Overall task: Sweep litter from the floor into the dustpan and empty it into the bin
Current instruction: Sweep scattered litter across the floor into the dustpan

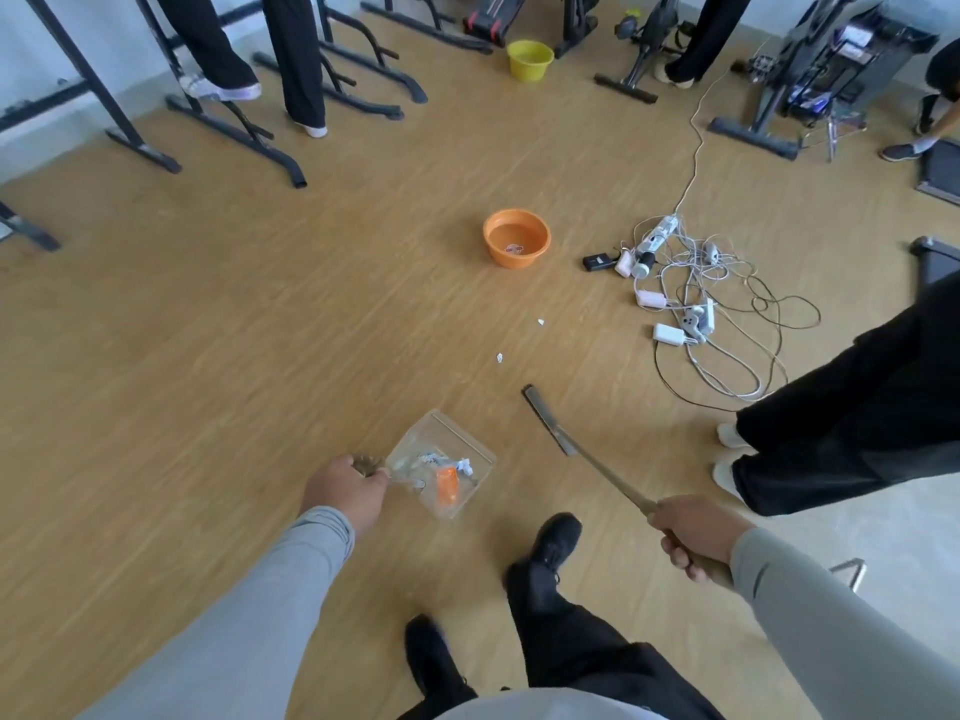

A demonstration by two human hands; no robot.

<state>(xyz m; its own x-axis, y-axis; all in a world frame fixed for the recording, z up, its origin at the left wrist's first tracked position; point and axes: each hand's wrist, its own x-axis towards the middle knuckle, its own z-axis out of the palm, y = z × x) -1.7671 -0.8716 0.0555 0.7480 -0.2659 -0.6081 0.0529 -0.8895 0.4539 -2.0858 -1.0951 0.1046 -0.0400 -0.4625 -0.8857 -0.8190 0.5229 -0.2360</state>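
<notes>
While both hands are occupied, findings follow.
Left hand (345, 493): grip closed on clear dustpan (441, 470) handle; crumpled litter inside.
Right hand (691, 532): grip wrapped round broom (545, 420) handle.
Floor (260, 330): two paper scraps (500, 358) beyond broom head, near orange basin (516, 238).

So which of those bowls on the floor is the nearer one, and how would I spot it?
Look at the middle of the wooden floor, just left of the tangle of white cables. The orange bowl sits there alone; the yellow bowl is farther off, among the black equipment frames.
</notes>
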